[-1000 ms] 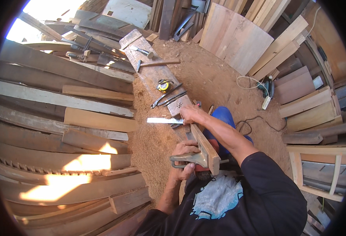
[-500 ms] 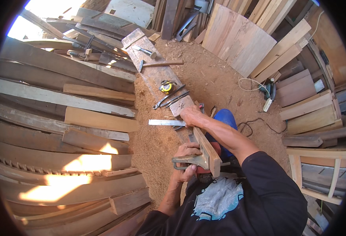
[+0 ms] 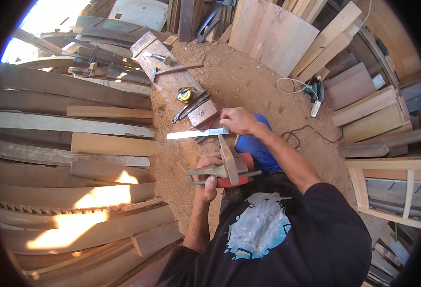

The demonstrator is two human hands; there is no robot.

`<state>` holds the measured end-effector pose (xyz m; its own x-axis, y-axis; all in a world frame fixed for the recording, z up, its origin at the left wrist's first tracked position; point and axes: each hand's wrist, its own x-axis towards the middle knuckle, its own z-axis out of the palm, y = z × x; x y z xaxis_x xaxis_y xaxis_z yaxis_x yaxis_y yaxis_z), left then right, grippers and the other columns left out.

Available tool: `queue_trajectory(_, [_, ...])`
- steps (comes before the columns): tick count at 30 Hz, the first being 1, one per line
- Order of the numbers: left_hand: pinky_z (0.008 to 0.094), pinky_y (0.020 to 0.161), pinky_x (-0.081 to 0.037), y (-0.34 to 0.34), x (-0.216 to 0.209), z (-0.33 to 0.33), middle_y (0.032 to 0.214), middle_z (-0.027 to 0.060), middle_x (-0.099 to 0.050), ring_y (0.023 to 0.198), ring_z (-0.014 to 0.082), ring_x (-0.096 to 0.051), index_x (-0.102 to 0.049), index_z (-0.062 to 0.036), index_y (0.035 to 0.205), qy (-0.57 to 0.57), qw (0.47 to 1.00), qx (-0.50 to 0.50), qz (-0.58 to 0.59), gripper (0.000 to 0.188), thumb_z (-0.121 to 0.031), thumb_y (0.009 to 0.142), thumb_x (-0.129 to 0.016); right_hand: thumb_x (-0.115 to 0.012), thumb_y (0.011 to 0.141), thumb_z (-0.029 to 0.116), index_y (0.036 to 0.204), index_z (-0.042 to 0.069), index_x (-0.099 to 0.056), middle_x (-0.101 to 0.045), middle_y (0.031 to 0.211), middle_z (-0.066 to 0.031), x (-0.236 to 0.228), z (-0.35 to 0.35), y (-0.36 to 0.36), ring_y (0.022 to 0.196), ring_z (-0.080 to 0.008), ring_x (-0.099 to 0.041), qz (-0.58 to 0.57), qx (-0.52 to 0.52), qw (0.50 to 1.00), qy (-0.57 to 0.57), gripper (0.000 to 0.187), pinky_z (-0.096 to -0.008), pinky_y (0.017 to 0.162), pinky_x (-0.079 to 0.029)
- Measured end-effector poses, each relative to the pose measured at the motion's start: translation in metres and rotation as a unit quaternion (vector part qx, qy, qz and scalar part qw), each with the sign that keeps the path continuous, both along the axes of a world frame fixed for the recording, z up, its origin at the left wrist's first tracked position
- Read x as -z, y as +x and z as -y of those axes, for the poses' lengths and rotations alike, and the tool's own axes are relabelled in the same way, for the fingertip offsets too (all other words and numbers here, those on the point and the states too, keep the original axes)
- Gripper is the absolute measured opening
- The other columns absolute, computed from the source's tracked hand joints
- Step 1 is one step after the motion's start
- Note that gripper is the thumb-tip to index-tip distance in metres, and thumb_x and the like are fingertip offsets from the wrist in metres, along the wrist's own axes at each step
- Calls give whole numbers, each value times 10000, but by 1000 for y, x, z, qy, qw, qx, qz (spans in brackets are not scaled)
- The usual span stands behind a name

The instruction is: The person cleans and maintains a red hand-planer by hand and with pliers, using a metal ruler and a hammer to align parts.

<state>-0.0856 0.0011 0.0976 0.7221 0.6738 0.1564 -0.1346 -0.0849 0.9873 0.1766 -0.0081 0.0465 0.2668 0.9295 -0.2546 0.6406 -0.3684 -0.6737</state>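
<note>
- Landmark: your plank bench, worn wood, slanting away from you.
- Your left hand: clenched around a metal bracket, this side of the bench's near end; thumb on the near side, fingers on the far side.
- Wood strip: upright against the bracket, closer to you than the bench.
- Red tool body: just right of the strip, nearer you than the bench, part hidden.
- Your right hand: just right of the bench's near end, fingers bent, pinching the thick end of a metal square.
- Square: blade points left, passing just in front of the bench's near end.
- On the bench, far to near: chisel, hammer, yellow-black tape measure, dark slim tools.
- Left of the bench: stacked boards.
- Right of it, on the ground: corded green power tool.
</note>
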Motion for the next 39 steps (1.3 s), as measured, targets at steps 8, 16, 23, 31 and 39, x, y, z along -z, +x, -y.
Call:
queue_trajectory(8, [427,984,-489,36,-8,7,1143,171,-666,1093,275,-626,-653,44,1101,27,999,-2,-30,280,-157,981,-500,-732,916,195,897,17,-689,-699,832,-160,-142,167,-25,769,-314,-696,-87,220,959,159,184,-404,699,-538])
queue_trajectory(16, [416,922,-492,70,-19,22,1090,155,-660,1016,264,-622,-655,31,1086,113,991,13,-73,228,-98,966,-510,-849,848,319,828,52,-658,-655,733,-117,-134,169,-73,666,-308,-672,51,199,937,284,328,-429,591,-521])
queue_trajectory(23, [466,934,-470,68,-9,21,1087,164,-668,1010,313,-611,-661,11,1091,171,983,-12,-71,242,-90,918,-525,-733,919,222,834,51,-621,-635,732,-133,-127,161,-80,690,-354,-643,99,208,911,341,222,-493,606,-494])
queue_trajectory(31, [456,954,-465,66,-7,21,1087,166,-666,1065,307,-598,-655,16,1085,143,988,-3,-65,248,-77,912,-504,-684,946,171,914,34,-599,-596,800,-160,-117,161,-82,750,-362,-611,116,175,916,343,164,-484,660,-492])
queue_trajectory(39, [442,960,-469,60,-3,23,1094,172,-659,1051,303,-611,-658,23,1048,92,994,-19,-56,245,-146,932,-523,-739,906,119,961,37,-636,-626,868,-145,-131,169,-82,795,-365,-630,73,166,925,333,142,-463,715,-504])
